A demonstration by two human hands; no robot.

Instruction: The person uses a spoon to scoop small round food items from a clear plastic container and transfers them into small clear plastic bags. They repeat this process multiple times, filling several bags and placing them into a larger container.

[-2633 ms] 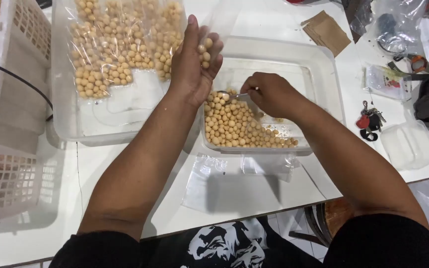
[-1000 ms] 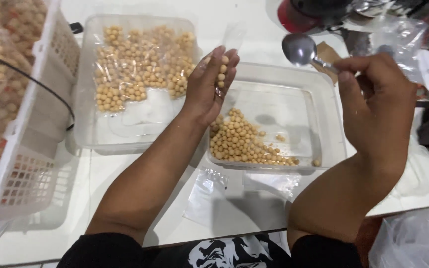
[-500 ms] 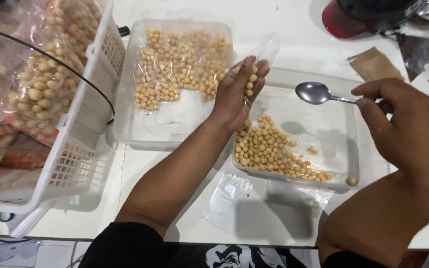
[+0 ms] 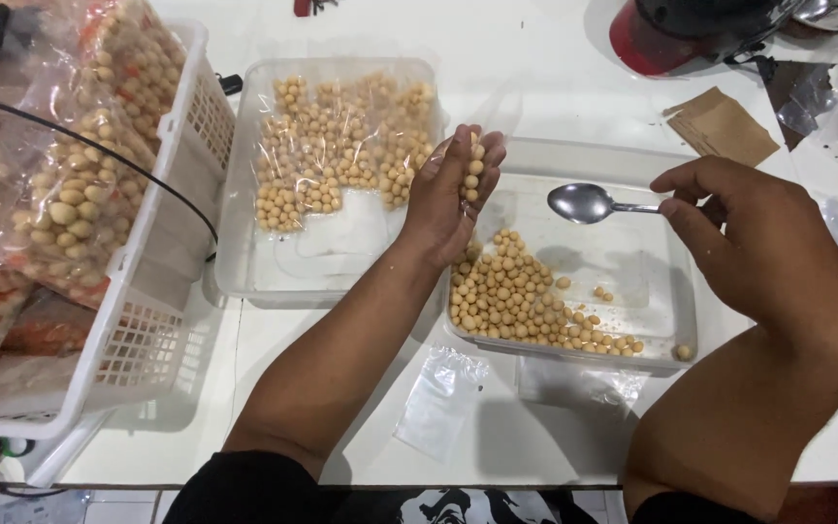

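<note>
My left hand is raised over the left end of a clear plastic tray and grips a narrow clear packet of tan round snack balls, held upright. My right hand holds a metal spoon by its handle above the same tray; the spoon's bowl looks empty. Loose tan balls lie heaped in the tray's near left part. A second clear tray to the left holds several filled clear packets.
A white slotted basket at the left holds large bags of the same balls. Empty clear bags lie at the table's near edge. A brown paper pouch and a red-and-black appliance sit at the far right.
My right hand lifted the spoon out of the heap and swung it right and up; it now hovers over the tray. The left hand keeps the packet upright. The camera view shifted left.
</note>
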